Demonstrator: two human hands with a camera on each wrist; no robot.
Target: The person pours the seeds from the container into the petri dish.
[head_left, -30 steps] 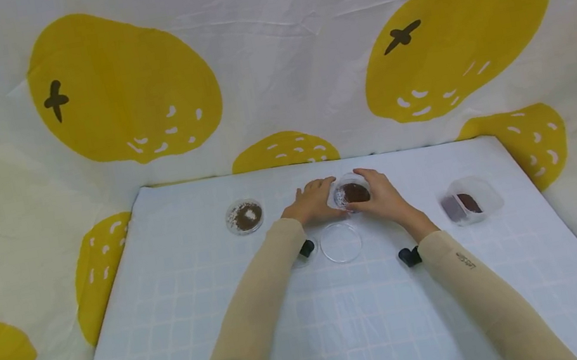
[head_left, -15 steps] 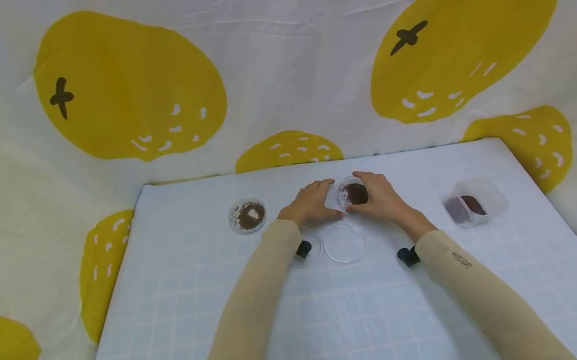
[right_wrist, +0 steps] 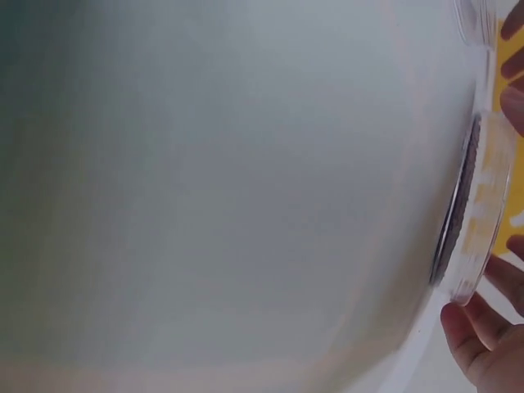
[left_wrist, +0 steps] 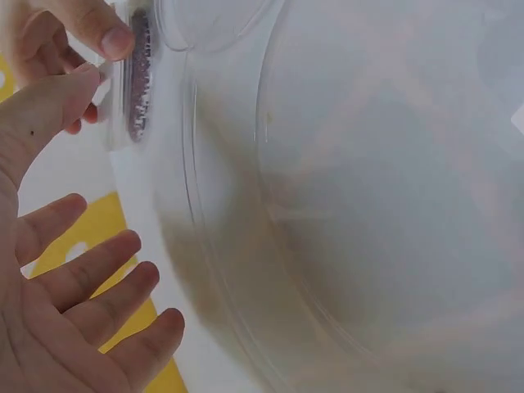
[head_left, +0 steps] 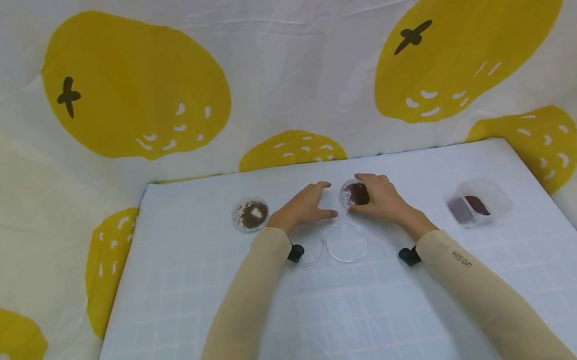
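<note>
My right hand (head_left: 382, 198) grips the rim of a clear petri dish (head_left: 353, 193) by its right side, thumb in front and fingers behind. Brown soil-like material with white bits covers the dish's bottom. Seen edge-on in the right wrist view, the same petri dish (right_wrist: 483, 196) shows a dark layer low inside clear walls. To its left, my left hand (head_left: 302, 207) is spread and holds nothing, a small gap from the dish. A second petri dish (head_left: 251, 215), with brown material and a white patch, lies left of that hand.
Two clear round dishes or lids lie nearer me: one (head_left: 347, 243) whole in view, the other (head_left: 310, 248) partly behind my left wrist. Farther right stands a clear plastic container (head_left: 496, 198) with a smaller box (head_left: 462, 211) of dark brown material. A patterned cloth (head_left: 304, 74) hangs behind the table.
My left hand has drawn back leftward from the dish and its fingers have spread. The right hand stays on the dish. The whole view has shifted slightly.
</note>
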